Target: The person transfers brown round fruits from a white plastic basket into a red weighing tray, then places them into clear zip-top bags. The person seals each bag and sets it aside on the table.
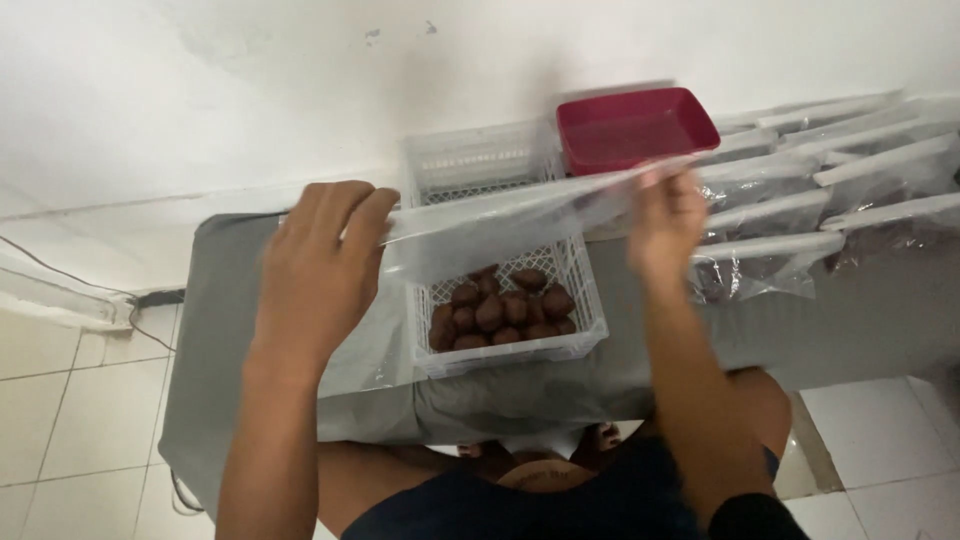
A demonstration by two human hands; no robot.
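Both my hands hold a clear plastic bag (500, 222) stretched flat above a white plastic crate (470, 160). My left hand (320, 270) pinches the bag's left end. My right hand (665, 218) grips its right end. The crate's near part holds several dark brown rounded pieces (500, 308), partly seen through the bag. Crate and bags sit on a grey table (230, 300).
A dark red tray (635, 128) stands behind the crate on the right. Several filled clear bags (800, 210) with white top strips lie in rows at the right. A white wall runs behind; white floor tiles and a cable (100, 295) lie at the left.
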